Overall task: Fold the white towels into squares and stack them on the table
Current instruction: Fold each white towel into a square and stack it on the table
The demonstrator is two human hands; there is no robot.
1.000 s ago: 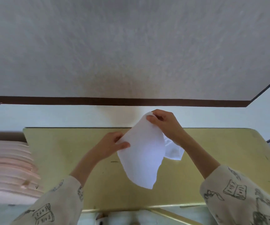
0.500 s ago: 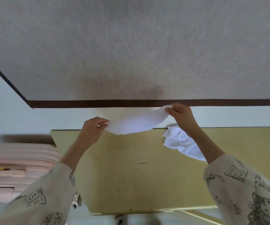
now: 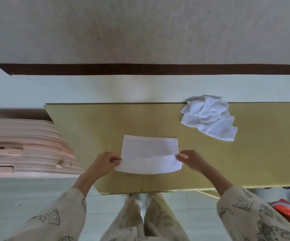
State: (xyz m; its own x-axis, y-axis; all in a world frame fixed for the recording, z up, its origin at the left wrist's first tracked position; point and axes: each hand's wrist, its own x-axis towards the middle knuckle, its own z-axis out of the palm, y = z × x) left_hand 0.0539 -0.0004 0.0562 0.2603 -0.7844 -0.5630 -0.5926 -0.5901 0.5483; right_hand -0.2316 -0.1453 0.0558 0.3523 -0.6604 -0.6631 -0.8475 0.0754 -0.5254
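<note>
In the middle of the frame a white towel (image 3: 149, 153) lies on the counter (image 3: 92, 129). The left hand (image 3: 104, 164) and right hand (image 3: 191, 160) pinch its near corners, so the first fold seems in hand. Next, these corners should probably meet the far edge. A crumpled towel (image 3: 208, 117) waits upper right.

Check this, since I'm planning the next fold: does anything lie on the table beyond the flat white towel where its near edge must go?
Nothing visible. The crumpled white towels lie apart, far right of the flat white towel.
</note>
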